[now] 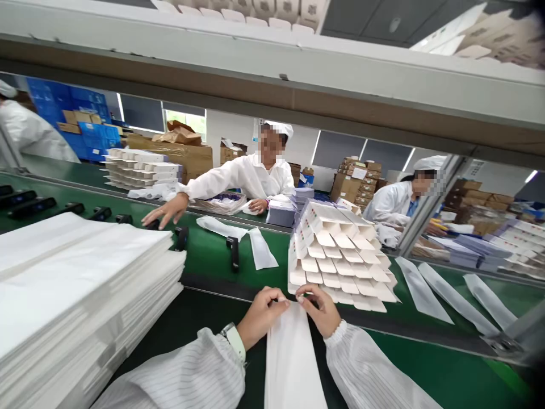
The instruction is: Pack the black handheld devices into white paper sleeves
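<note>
A long, flat white bag of thin packing material lies in front of me, its far end between my hands. My left hand pinches the left corner of that end with thumb and fingers. At the right corner, my right hand is closed in a pinch too, its fingertips curled over the edge. Whether the bag is one layer or several, I cannot tell. Just beyond my hands stands a pile of white folded boxes with open flaps. To my left rises a tall stack of white sheets or bags.
A green conveyor belt crosses ahead, bearing black devices and loose white bags. A co-worker's hand reaches over the belt. Another person sits at right. A shelf hangs overhead; a metal post stands right.
</note>
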Tool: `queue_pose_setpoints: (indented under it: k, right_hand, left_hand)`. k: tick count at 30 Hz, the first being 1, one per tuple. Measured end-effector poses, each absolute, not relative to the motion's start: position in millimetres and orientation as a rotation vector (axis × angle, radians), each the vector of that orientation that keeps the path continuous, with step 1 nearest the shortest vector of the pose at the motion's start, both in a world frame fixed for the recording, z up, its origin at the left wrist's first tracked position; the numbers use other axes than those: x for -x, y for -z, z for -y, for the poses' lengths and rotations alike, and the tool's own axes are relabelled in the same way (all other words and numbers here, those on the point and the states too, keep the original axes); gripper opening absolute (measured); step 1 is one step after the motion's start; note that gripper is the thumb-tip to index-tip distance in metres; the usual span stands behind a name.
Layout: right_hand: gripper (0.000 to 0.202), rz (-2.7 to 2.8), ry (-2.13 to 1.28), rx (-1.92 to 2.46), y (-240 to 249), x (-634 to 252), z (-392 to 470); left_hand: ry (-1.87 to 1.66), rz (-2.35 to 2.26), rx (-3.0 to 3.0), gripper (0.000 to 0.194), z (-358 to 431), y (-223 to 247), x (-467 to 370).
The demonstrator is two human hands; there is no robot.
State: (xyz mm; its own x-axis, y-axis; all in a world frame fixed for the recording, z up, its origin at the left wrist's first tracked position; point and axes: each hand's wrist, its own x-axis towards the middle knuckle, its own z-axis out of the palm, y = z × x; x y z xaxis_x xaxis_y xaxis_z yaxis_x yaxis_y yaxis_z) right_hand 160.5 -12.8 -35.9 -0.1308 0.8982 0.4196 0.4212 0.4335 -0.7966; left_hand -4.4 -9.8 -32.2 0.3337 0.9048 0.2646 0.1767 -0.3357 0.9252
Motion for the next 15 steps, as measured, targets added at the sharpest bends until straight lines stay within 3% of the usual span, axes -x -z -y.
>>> queue_pose_setpoints:
  k: [7, 11, 15]
  right_hand:
    - [0.014, 1.999, -0.560, 1.306, -6, -69, -62]
    - [0.029, 1.918, -0.581, 1.433, 6, -15, -119]
    - [0.035, 1.790, -0.720, 1.442, 22, -7, -142]
  left_hand:
    - [-1.142, -0.974, -1.764, 0.013, 9, 42, -1]
    - [-1.184, -0.846, -1.821, 0.035, 10, 43, 2]
    - [-1.139, -0.864, -1.819, 0.036, 10, 40, 6]
